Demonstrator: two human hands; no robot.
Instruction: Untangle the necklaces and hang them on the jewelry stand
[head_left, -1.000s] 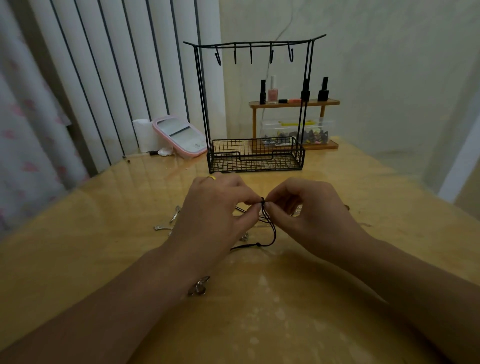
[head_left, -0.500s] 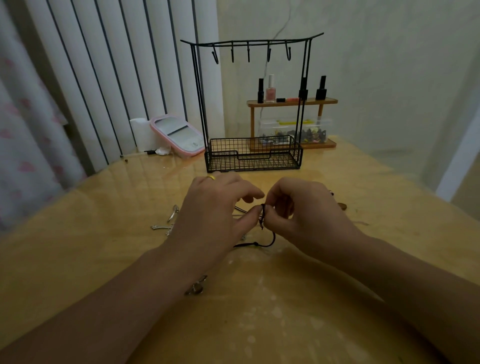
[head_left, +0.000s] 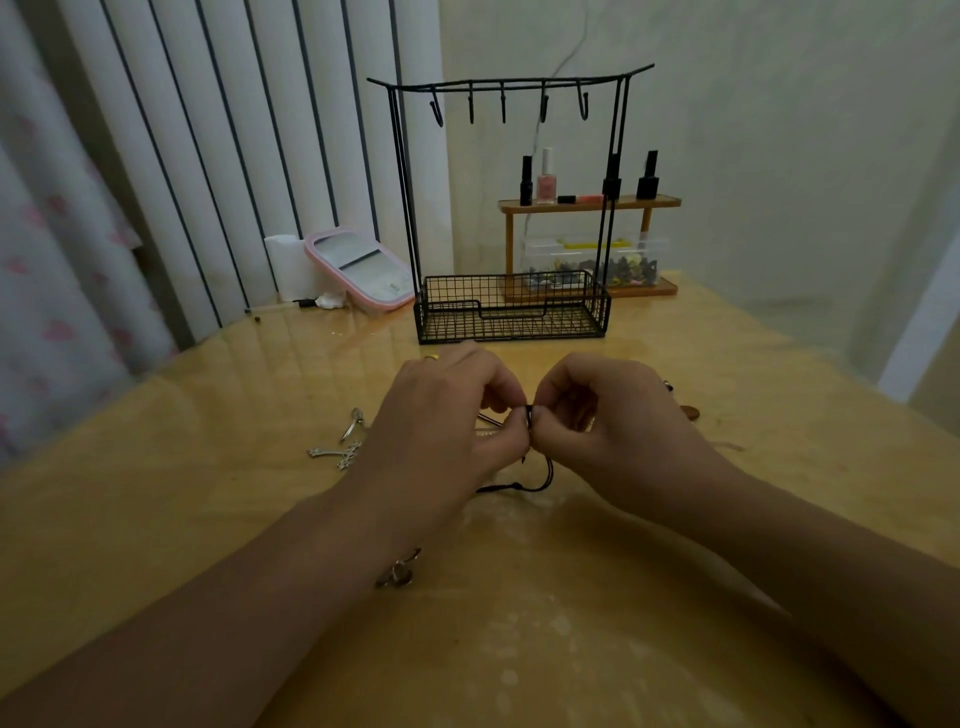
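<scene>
Head view: left hand (head_left: 441, 415) and right hand (head_left: 613, 421) both pinch black cord necklace (head_left: 530, 415) between them above bench (head_left: 208, 519); jewelry stand (head_left: 511, 208), hooks empty, directly beyond.

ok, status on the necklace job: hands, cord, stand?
Left hand and right hand both pinch the black cord at one spot above the table. Stand hooks bare, nothing hung. Nothing between hands and stand.
</scene>
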